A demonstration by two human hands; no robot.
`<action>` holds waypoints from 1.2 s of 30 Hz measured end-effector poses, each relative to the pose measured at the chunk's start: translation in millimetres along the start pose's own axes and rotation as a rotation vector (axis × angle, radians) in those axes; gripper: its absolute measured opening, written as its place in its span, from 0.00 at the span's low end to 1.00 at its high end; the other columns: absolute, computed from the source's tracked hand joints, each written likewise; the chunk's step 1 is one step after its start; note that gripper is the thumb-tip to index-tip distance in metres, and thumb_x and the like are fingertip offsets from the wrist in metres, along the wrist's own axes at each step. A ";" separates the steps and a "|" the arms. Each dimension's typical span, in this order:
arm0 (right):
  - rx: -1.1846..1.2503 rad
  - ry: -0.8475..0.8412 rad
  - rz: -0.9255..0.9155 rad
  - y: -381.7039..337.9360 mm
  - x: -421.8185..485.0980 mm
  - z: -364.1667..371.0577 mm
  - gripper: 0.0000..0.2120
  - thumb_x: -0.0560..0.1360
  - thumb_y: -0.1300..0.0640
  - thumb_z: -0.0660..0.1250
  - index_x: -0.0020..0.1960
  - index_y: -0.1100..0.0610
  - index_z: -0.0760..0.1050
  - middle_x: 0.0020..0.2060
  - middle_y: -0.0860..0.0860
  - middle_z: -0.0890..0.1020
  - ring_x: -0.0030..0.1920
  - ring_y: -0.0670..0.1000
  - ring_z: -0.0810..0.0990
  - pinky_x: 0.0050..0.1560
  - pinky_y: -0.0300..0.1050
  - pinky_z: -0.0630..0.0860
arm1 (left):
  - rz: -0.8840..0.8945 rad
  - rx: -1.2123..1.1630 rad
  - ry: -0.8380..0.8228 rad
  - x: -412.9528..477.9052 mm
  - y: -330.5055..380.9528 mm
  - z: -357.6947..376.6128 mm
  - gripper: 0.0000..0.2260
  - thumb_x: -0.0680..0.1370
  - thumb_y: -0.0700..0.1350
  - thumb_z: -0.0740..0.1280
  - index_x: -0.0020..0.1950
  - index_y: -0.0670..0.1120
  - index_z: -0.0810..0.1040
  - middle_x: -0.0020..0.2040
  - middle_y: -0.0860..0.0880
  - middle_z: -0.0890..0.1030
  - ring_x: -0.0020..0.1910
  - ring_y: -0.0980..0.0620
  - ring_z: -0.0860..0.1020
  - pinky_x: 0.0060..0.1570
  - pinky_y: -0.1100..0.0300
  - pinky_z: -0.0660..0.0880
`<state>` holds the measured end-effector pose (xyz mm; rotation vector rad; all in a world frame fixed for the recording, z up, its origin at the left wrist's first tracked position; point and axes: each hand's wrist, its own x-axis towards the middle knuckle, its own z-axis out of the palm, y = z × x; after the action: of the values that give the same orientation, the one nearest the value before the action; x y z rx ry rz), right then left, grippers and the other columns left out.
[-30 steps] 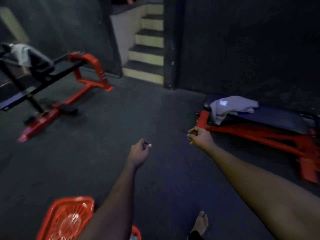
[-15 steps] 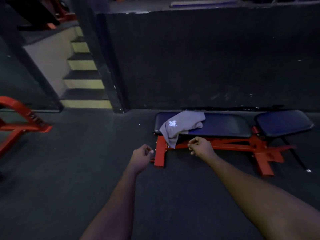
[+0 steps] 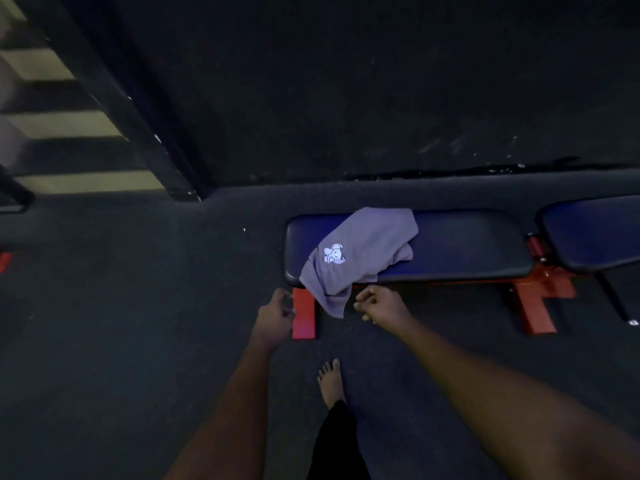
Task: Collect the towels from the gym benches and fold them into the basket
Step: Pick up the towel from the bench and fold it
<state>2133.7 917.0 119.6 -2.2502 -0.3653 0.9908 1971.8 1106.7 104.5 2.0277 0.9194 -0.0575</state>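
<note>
A grey towel (image 3: 360,254) with a small white logo lies crumpled on the left end of a flat bench with a dark blue pad (image 3: 464,247) and red frame. One corner of the towel hangs over the bench's front edge. My left hand (image 3: 277,315) is just left of that hanging corner, fingers curled, holding nothing. My right hand (image 3: 382,304) is just right of it, below the pad's front edge, also curled and empty. Neither hand touches the towel. The basket is out of view.
A second blue pad (image 3: 595,233) adjoins the bench on the right. The bench's red feet (image 3: 304,313) stand on the dark rubber floor. A black wall runs behind, with yellow-edged stairs (image 3: 65,124) at the upper left. My bare foot (image 3: 330,381) is below the hands.
I have turned right and walked up to the bench, which now sits close in front. The red basket and the other bench have left the view. Both hands stay curled and empty.
</note>
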 end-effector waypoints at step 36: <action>0.023 0.037 -0.121 -26.2 153.6 -52.3 0.09 0.79 0.59 0.62 0.52 0.61 0.80 0.45 0.53 0.82 0.45 0.50 0.79 0.50 0.49 0.74 | 0.243 0.233 0.002 188.2 109.8 60.0 0.17 0.70 0.37 0.69 0.58 0.46 0.79 0.49 0.43 0.81 0.48 0.42 0.80 0.45 0.54 0.75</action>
<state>2276.3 987.3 77.9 -2.1955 -0.4656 0.8848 2194.2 1135.5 76.6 2.3428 0.6860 -0.0301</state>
